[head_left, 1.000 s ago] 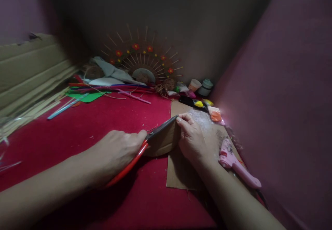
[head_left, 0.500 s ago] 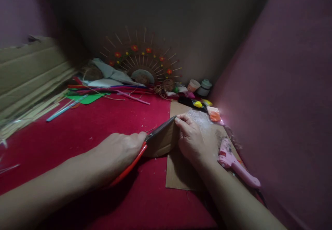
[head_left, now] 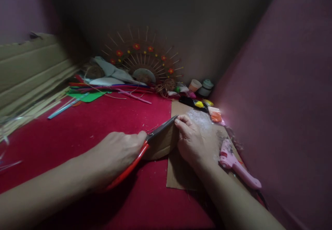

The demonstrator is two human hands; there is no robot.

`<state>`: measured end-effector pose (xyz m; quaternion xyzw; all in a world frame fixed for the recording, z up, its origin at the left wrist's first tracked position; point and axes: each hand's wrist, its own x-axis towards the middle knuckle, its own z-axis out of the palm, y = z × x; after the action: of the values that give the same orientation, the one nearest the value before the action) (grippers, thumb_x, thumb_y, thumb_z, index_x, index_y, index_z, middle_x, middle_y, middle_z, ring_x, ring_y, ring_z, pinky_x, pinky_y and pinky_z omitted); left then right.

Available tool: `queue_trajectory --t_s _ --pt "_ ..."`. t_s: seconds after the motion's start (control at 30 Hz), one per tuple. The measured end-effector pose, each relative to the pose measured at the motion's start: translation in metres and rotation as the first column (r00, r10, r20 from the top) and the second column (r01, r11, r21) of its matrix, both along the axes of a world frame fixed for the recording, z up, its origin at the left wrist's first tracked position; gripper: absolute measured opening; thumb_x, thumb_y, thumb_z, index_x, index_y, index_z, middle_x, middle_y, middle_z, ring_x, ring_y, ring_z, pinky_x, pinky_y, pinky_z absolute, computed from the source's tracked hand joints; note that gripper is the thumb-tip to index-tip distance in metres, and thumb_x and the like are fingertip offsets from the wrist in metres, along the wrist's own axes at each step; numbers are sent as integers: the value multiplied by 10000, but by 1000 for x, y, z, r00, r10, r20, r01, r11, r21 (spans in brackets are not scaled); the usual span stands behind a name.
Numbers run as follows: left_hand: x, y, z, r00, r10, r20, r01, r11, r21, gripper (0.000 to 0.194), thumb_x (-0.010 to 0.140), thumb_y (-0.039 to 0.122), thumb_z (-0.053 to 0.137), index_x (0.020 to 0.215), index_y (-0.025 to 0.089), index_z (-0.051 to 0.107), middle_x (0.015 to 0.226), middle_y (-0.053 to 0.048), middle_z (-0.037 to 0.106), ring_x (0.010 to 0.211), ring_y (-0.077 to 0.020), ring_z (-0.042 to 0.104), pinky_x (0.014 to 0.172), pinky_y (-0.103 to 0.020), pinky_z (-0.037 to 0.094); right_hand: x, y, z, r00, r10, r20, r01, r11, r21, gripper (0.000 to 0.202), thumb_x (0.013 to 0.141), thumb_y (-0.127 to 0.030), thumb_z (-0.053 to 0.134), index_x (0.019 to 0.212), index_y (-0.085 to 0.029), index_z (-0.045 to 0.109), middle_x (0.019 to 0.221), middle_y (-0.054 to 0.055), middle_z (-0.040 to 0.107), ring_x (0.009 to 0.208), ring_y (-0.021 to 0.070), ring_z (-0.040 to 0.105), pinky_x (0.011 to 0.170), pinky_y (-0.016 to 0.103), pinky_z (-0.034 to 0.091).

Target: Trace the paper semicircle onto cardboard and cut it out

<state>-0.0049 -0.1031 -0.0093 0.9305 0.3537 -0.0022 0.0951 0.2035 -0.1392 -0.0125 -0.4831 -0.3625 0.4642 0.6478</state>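
Note:
My left hand [head_left: 124, 150] is closed round the red handles of a pair of scissors [head_left: 162, 127]. The grey blades point up and to the right, along the upper edge of a cardboard piece [head_left: 163, 145] with a curved lower edge. Thumb and fingers of my right hand [head_left: 189, 136] pinch that piece near the blade tips. A flat cardboard sheet [head_left: 178, 176] lies below my right hand on the red surface [head_left: 124, 116].
A pink glue gun [head_left: 238, 166] rests at the right. Along the back are a stick fan with red flowers [head_left: 144, 59], twine [head_left: 166, 86], a cup [head_left: 194, 85], a jar [head_left: 206, 87] and clay packets [head_left: 215, 114]. Thin sticks [head_left: 36, 109] and folded cardboard [head_left: 28, 67] are at the left.
The view has shifted slightly, so the scene sits a little further right. Both hands keep their hold, and the blades look nearly the same.

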Motion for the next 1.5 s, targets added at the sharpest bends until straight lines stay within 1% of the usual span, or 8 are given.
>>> queue_trajectory --t_s 0.1,0.23,0.43,0.67,1.0,1.27,1.37,1.5 --pt "0 5 1 998 21 -62 -15 994 106 206 766 266 504 964 209 502 678 -65 660 578 -297 644 509 -348 235 2 3 -4 1000 -9 -10 9 1000 11 145 708 -320 682 720 -232 568 627 -57 539 579 135 478 578 275 358" --pt "0 20 -2 978 71 196 -82 995 51 175 897 362 406 954 214 480 734 -74 660 637 -270 654 555 -343 351 5 7 -10 998 -17 -66 19 1000 24 145 692 -317 701 727 -225 595 635 -56 559 598 128 476 604 270 350" --pt "11 18 2 816 363 450 -160 890 -428 383 904 595 450 961 223 520 669 8 606 555 -187 624 504 -289 433 5 9 -8 995 -54 -88 57 998 35 148 661 -311 704 709 -227 593 613 -57 572 594 136 475 591 272 355" --pt "7 14 13 773 426 471 29 717 -696 327 791 437 697 966 217 530 660 35 635 516 -130 588 466 -242 422 4 13 -5 974 -93 -208 105 994 44 165 579 -287 725 669 -234 598 609 -55 569 616 150 480 600 279 380" --pt "10 15 15 781 373 501 15 791 -612 282 809 397 628 1009 209 565 621 25 617 464 -106 532 441 -250 390 3 9 -2 981 16 -193 -17 1000 -5 103 595 -285 719 603 -218 640 620 -20 603 636 163 509 632 296 394" --pt "6 18 5 781 384 492 50 747 -663 304 868 419 636 1049 203 522 686 19 625 532 -115 572 476 -247 405 4 14 -13 957 58 -286 -55 998 20 98 674 -300 734 689 -229 667 624 1 656 678 214 603 664 348 469" --pt "6 22 -4 782 348 517 6 825 -565 348 869 440 613 1094 193 518 751 0 624 630 -148 610 534 -264 438 2 13 -13 942 138 -305 -133 990 36 158 720 -360 727 788 -223 689 658 14 684 701 225 626 665 354 481" --pt "3 28 -6 857 156 491 -74 981 -182 307 915 506 473 982 207 495 696 8 581 590 -157 558 546 -291 427 1 10 -9 969 82 -231 -73 996 51 146 657 -267 724 768 -212 646 653 -23 665 620 171 584 624 294 458"
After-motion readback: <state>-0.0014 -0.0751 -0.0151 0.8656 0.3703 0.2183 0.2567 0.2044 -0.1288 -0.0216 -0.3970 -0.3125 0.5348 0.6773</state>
